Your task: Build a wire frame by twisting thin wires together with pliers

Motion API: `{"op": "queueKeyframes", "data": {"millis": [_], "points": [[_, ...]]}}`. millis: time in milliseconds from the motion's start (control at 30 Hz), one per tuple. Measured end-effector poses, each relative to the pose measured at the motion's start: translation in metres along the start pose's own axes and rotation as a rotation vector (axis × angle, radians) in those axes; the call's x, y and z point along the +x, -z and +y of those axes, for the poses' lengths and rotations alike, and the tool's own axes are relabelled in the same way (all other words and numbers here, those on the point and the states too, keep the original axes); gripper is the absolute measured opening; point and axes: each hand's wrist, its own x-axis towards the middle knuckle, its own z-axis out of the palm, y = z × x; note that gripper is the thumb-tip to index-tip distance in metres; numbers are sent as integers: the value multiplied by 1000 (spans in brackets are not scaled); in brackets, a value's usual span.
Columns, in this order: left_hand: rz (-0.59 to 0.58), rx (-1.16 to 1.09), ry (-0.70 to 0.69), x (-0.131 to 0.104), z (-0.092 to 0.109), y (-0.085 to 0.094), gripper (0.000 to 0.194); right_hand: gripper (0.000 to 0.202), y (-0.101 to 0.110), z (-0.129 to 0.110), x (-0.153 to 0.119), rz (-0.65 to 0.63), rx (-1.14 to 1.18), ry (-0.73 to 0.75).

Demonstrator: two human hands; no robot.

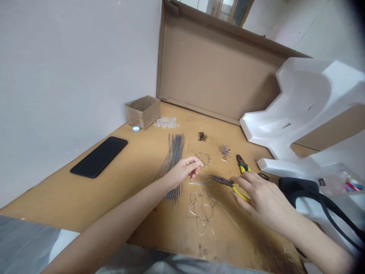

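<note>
Near the table's middle, my left hand [188, 168] is closed in a pinch on a thin wire ring [210, 156] with small pieces along it. My right hand [255, 190] grips yellow-handled long-nose pliers [224, 180]. Their dark jaws point left toward my left fingertips, and a gap separates the two. Under my left hand and forearm lies a bundle of straight grey wires [176, 148]. Bent wire pieces [203, 211] lie in a loose tangle nearer the front edge. Whether the jaws are parted is hard to see.
A second pair of pliers [241, 161] lies beyond my right hand. Black rings [202, 136], a small wire heap [225, 149] and clear beads [167, 122] lie farther back. A cardboard box [142, 112] and black phone [99, 156] are left; white foam [285, 114] stands right.
</note>
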Motion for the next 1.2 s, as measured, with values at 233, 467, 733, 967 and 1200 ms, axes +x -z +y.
{"op": "queueKeyframes", "data": {"millis": [233, 467, 733, 967, 1200], "points": [[-25, -216, 128, 2, -4, 4, 26, 23, -13, -15, 2, 68, -104, 78], [-54, -204, 149, 0, -1, 1, 23, 24, -9, -20, 9, 63, -231, 133], [-234, -447, 272, 0, -4, 6, 14, 27, -8, -16, 10, 83, -191, 222], [-384, -569, 345, -3, 1, 9, 13, 30, -6, -15, 9, 108, -180, 294], [-430, -621, 353, -4, 3, 9, 14, 31, -5, -15, 9, 100, -208, 318]]}}
